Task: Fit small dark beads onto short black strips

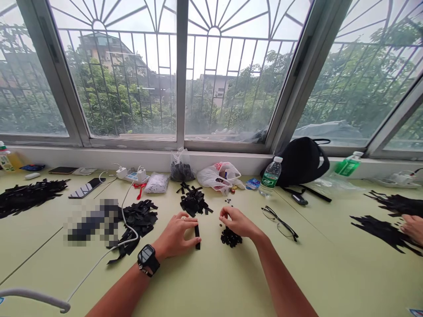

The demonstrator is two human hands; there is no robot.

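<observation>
My left hand (178,235), with a watch on its wrist, lies on the table (185,290) and pins a short black strip (197,231) under its fingertips and thumb. To its right, my right hand (236,221) is closed in a pinch above a pile of small black rings (231,238); what its fingertips hold is too small to make out. Beyond my left hand is a heap of black strips (194,201). Another heap (140,218) lies left of that hand. A few tiny rings (228,200) are scattered past my right hand.
Eyeglasses (280,222) and a water bottle (270,176) stand to the right, near a black bag (297,163). Plastic bags (220,176) line the window side. A white cable (127,240) crosses at left. Another person's hand (413,229) touches strips at far right.
</observation>
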